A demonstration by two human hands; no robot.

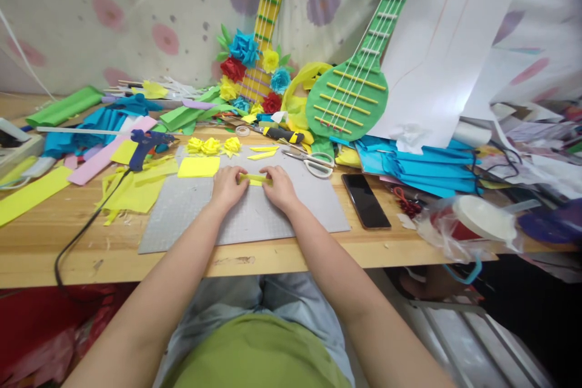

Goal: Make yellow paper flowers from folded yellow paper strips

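Between my two hands, low over the grey cutting mat (182, 212), is a strip of yellow crepe paper (254, 179). My left hand (230, 187) pinches its left end and my right hand (278, 187) its right end. Just left of my left hand lies a flat yellow paper piece (199, 167). Behind it sit several small yellow paper flowers (213, 145). Thin folded yellow strips (264, 152) lie beyond my hands. White-handled scissors (318, 165) rest on the mat to the right of my right hand.
A blue glue gun (140, 148) with a black cord lies left of the mat, among coloured paper. A phone (366, 201) and a bagged cup (477, 218) are on the right. A green paper instrument (348, 100) and a flowered yellow one (268, 18) lean at the back.
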